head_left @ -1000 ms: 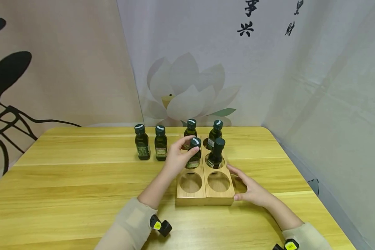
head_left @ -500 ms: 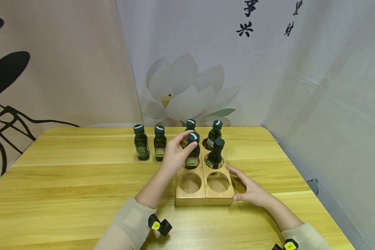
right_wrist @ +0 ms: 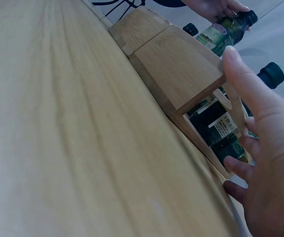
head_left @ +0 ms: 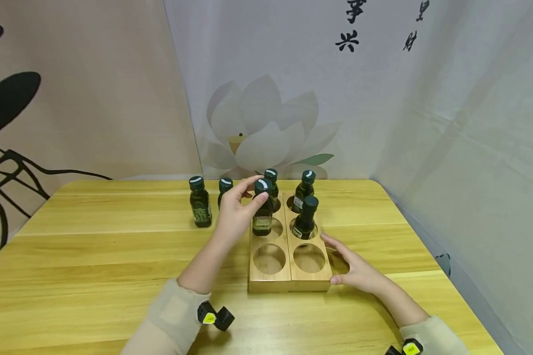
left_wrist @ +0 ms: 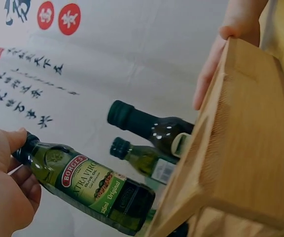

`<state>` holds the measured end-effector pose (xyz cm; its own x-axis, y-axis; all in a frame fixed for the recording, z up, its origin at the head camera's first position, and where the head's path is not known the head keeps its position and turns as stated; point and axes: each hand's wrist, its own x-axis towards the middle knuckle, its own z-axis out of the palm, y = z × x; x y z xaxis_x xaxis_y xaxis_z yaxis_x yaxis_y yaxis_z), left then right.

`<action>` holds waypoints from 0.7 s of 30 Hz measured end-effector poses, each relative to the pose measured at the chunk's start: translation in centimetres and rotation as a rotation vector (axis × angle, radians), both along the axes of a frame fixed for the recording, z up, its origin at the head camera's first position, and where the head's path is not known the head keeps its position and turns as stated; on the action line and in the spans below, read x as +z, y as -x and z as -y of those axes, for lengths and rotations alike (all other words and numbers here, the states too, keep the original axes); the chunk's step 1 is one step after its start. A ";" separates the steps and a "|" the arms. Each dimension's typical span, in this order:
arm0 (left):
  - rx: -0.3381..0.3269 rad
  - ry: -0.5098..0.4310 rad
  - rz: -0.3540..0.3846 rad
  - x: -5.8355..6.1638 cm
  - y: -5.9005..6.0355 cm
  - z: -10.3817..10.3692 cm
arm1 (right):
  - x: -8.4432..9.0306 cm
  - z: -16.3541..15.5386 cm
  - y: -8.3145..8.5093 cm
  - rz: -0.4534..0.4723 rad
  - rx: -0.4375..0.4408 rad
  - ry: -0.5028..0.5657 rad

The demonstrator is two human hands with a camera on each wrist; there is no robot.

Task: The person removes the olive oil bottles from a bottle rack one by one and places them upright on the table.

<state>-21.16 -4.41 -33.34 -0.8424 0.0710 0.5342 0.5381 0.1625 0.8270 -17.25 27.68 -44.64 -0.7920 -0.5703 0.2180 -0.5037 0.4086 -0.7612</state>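
The right hand (right_wrist: 275, 143) sets its thumb against the edge of a wooden rack (right_wrist: 176, 66), its fingers (right_wrist: 238, 169) beside the rack's open side, where a barcode label (right_wrist: 224, 125) shows on a dark bottle. A dark cap (right_wrist: 271, 75) stands just past the thumb. Beyond the rack, the left hand (right_wrist: 211, 8) grips a labelled green bottle (right_wrist: 218, 37) near its cap. The desk (right_wrist: 73, 128) spreads before the right fingertips.

Near holes (head_left: 309, 258) of the wooden rack (head_left: 289, 261) can be entered from above; its far end is crowded by bottles (head_left: 304, 190), its right side blocked by the right hand (head_left: 360, 272).
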 end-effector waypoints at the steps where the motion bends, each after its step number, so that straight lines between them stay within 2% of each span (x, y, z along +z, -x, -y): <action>1: -0.001 -0.006 -0.013 0.2 -0.1 0.2 | 0.0 0.0 0.0 -0.002 -0.001 -0.001; 4: 0.006 -0.008 -0.031 0.7 -0.4 0.9 | -0.2 -0.1 0.1 -0.001 0.000 -0.006; 11: 0.049 0.019 0.014 1.5 -1.5 2.9 | -0.3 -0.1 0.1 -0.004 -0.001 -0.011; 15: 0.059 0.007 0.008 1.9 -1.8 4.1 | -0.3 -0.1 0.1 0.000 0.000 -0.007; 21: 0.091 0.037 0.020 2.6 -2.4 6.2 | -0.3 -0.1 0.1 0.004 0.000 0.001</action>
<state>-18.81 -10.63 -30.71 -0.8566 0.0129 0.5158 0.5032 0.2411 0.8298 -17.37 27.77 -44.93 -0.7927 -0.5703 0.2153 -0.5009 0.4080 -0.7633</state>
